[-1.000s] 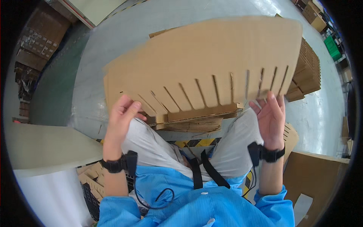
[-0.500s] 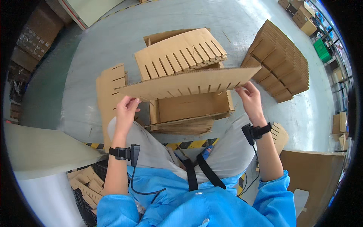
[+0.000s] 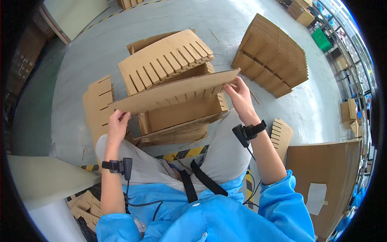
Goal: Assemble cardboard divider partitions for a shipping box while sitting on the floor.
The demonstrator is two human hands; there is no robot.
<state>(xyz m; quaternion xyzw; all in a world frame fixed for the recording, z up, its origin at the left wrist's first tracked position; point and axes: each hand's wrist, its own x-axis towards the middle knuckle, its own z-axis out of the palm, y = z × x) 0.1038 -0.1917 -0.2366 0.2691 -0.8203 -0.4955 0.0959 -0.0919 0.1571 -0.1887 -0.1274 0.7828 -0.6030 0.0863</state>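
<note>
Between my two hands I hold a long slotted cardboard divider strip (image 3: 177, 92), its slots along the lower edge. My left hand (image 3: 117, 122) pinches its left end, and my right hand (image 3: 238, 97) grips the right end. Just below it is an open cardboard box (image 3: 183, 115) in front of my knees. Beyond the strip lies a stack of slotted cardboard strips (image 3: 165, 58), slots facing me, on another cardboard box. Flattened cardboard sheets (image 3: 177, 136) are layered under the near box.
At the right on the floor stands an assembled stack of cardboard grid dividers (image 3: 271, 56). More slotted sheets (image 3: 98, 105) lie left. A big carton (image 3: 322, 161) stands by my right elbow; a black crate with cardboard scraps (image 3: 86, 207) sits at lower left. Shelving lines the far right.
The whole view has shifted, so the scene sits further left. Both hands still hold the divider strip above the near box, at a similar tilt.
</note>
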